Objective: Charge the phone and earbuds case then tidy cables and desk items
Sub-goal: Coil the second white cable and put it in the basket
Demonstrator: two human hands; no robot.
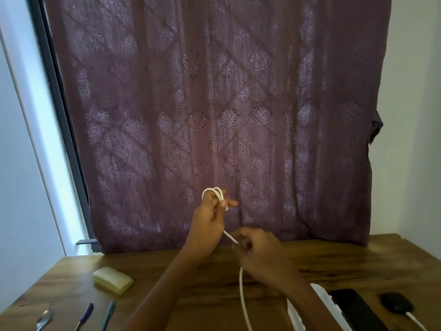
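A: Nearest, btm edge?
B: Spoon point(44, 318) far left, two pens point(84, 316) point(107, 315) beside it, white power strip point(330, 309) at right, partly under right forearm.

A: Phone, earbuds case?
B: Phone point(355, 311) flat, just right of strip. Black case point(396, 305) right of phone, white lead plugged in.

A: Hands?
B: Left hand point(210, 225) raised above desk point(167, 283), fingers curled through loops of white cable point(242, 295). Right hand point(259, 253) lower, pinching same cable; slack drops to btm edge.

A: Other?
B: Pale block point(112, 280) on desk left; purple curtain point(214, 103) behind.
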